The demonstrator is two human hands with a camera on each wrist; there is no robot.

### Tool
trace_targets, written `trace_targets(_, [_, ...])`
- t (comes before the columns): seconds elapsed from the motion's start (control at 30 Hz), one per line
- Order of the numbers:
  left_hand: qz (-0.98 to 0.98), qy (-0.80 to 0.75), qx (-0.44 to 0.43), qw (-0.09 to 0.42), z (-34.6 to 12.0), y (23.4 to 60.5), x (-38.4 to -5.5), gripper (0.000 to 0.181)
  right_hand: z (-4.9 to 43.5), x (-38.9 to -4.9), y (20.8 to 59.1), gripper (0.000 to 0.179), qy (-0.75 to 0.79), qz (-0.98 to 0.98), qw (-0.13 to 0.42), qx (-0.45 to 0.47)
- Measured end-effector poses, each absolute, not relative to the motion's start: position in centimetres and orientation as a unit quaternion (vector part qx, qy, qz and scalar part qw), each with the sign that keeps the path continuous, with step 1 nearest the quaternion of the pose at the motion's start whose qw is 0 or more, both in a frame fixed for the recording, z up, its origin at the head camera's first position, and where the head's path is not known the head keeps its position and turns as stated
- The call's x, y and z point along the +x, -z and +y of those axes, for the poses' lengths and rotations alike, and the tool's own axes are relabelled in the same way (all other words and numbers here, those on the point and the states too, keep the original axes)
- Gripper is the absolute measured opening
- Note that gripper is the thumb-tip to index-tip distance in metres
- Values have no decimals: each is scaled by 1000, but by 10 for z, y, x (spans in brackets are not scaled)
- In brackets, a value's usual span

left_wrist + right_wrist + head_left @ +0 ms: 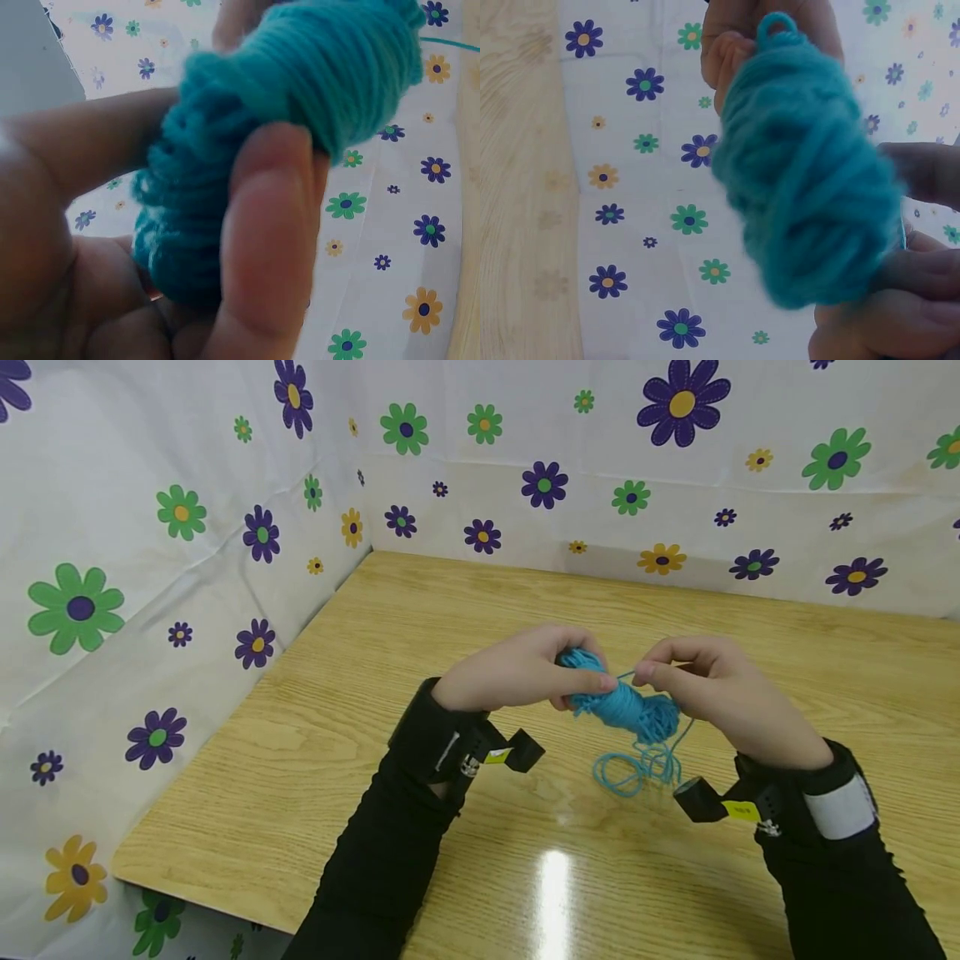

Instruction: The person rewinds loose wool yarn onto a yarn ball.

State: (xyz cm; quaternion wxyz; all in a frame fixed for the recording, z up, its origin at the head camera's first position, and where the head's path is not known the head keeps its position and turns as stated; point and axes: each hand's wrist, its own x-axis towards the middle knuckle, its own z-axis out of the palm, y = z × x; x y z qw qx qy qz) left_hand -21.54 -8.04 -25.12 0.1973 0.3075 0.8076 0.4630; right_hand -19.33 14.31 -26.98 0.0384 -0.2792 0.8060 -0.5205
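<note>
A small skein of turquoise yarn point(626, 706), wound tightly round its middle with loops at both ends, is held above the table. My left hand point(536, 670) grips its left end, thumb in front and fingers behind; the left wrist view shows the thumb pressed on the yarn point(330, 82). To the right, my right hand point(708, 685) pinches a thin strand between thumb and forefinger, and the strand runs taut to the skein. In the right wrist view the skein's looped end point(810, 195) covers much of the left hand.
Loose loops of yarn point(637, 772) hang below the skein over the wooden table point(360, 693). A white cloth with printed flowers point(480, 468) stands behind the table and along its left side. Wrist cameras point(525, 750) sit on both arms.
</note>
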Motion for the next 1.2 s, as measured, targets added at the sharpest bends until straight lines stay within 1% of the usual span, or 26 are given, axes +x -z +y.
trace_targets(0.3, [843,-461,244,131,-80,256,-221,18,144,-190,268,21,546,788,38,-282])
trace_targets(0.57, [845,-487,209,81,-82,257,-224,21,143,-186,266,20,574,767,32,-285])
trace_targets(0.83, [816,-555,158,32,-83,258,-227,26,137,-182,266,19,516,801,0,-302])
trace_targets(1.0, [781,-609,140,11,-83,257,-228,28,132,-181,267,18,494,810,9,-316])
trace_targets(1.2, [741,-655,145,-12,-82,254,-227,26,128,-183,270,19,477,808,32,-344])
